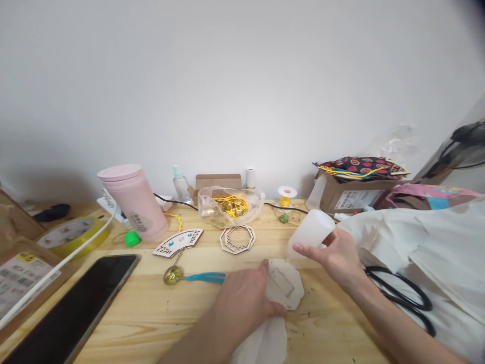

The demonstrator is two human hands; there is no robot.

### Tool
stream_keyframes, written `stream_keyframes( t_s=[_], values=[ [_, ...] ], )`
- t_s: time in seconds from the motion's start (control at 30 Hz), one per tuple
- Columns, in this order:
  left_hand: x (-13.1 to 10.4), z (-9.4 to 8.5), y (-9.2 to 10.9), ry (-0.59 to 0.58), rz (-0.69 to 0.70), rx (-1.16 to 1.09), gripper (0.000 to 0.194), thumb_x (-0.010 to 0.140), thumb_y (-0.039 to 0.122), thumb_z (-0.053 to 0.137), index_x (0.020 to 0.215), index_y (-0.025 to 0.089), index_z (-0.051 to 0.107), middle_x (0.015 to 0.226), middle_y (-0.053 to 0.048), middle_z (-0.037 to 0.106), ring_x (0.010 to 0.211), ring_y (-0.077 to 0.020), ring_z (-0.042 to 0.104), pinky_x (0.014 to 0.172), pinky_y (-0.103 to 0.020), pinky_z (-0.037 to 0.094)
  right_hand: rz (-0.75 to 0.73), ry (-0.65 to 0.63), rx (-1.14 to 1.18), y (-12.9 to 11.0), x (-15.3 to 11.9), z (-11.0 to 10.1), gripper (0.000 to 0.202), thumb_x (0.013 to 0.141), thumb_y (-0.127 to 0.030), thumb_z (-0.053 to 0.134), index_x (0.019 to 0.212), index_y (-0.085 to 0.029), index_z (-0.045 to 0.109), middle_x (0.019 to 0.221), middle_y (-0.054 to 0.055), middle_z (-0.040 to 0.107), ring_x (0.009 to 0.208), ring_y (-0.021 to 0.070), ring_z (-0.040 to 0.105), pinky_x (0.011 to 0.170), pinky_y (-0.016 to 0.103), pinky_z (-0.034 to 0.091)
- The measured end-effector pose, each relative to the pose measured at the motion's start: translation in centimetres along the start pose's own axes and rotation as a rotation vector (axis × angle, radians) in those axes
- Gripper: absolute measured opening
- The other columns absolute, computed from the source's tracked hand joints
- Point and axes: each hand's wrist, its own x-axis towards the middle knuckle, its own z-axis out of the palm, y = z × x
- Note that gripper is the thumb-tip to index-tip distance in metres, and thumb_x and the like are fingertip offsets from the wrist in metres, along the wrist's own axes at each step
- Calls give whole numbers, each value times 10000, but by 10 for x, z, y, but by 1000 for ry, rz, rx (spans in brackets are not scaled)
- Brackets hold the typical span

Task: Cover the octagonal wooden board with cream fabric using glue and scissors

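My right hand (337, 255) is wrapped round a white translucent plastic bottle (312, 230), tilted with its lower end towards the table. Just left of it lies a white octagonal piece (286, 285) with a thin dark rectangular outline on its face. The thumb and fingers of my left hand (246, 298) grip that piece at its left edge. White paper or cloth (263, 341) lies under my left hand. A blue tassel (204, 277) with a brass bell (173, 275) hangs off a fan-shaped wooden ornament (178, 242). Behind my left hand sits an octagonal wooden frame (238, 239).
A phone (76, 308), yellow tape roll (71, 235) and pink tumbler (132, 202) stand or lie at left. At the back are a bag of yellow cord (231, 206) and a spool (287, 196). Black-handled scissors (401, 293) and a cardboard box (352, 194) are at right.
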Motion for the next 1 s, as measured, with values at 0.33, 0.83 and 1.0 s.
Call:
stream_keyframes(
  t_s=[0.33,0.83,1.0],
  values=[
    [-2,1,0,15,17,225,637,629,460,570,1184,178,429,974,-157,633,898,-350,554,697,-392,376,-3,-4,30,6,4,-2,362,442,-232,771,759,-190,601,794,37,668,712,250,613,536,305,477],
    [0,1,1,-6,7,250,598,642,443,568,1178,212,438,932,-118,650,866,-323,572,668,-353,378,-9,-27,-5,10,5,0,379,466,-328,763,768,-192,577,817,56,656,738,259,598,568,323,463],
    [0,1,0,-5,19,244,630,649,458,558,1202,191,418,971,-139,636,897,-346,555,690,-377,367,-1,-33,-17,7,3,0,346,474,-340,757,721,-202,559,750,38,642,704,244,592,570,322,457]
  ],
)
